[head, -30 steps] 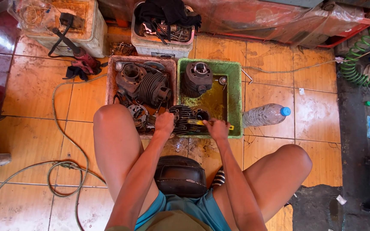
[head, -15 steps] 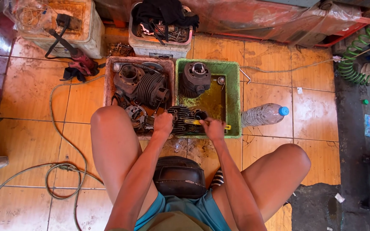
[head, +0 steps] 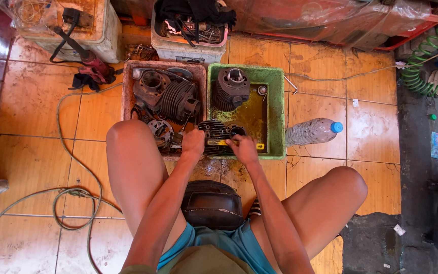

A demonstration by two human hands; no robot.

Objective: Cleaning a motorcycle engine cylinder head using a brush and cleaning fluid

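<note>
Head view is showing the left hand [head: 193,143] clasping the finned cylinder [head: 218,136], lying crosswise at the green tub's [head: 279,109] near-left corner, the right hand [head: 243,148] gripping a yellow-handled brush [head: 236,143] just beside it, another cylinder [head: 231,89] standing at the far-left corner in murky liquid, engine parts [head: 166,96] filling the reddish tray [head: 127,96]

We see a plastic bottle [head: 313,132] with a blue cap lying on orange floor tiles [head: 371,122], a green coiled hose [head: 422,71] at right, and a looping cable [head: 72,193] at left.
</note>
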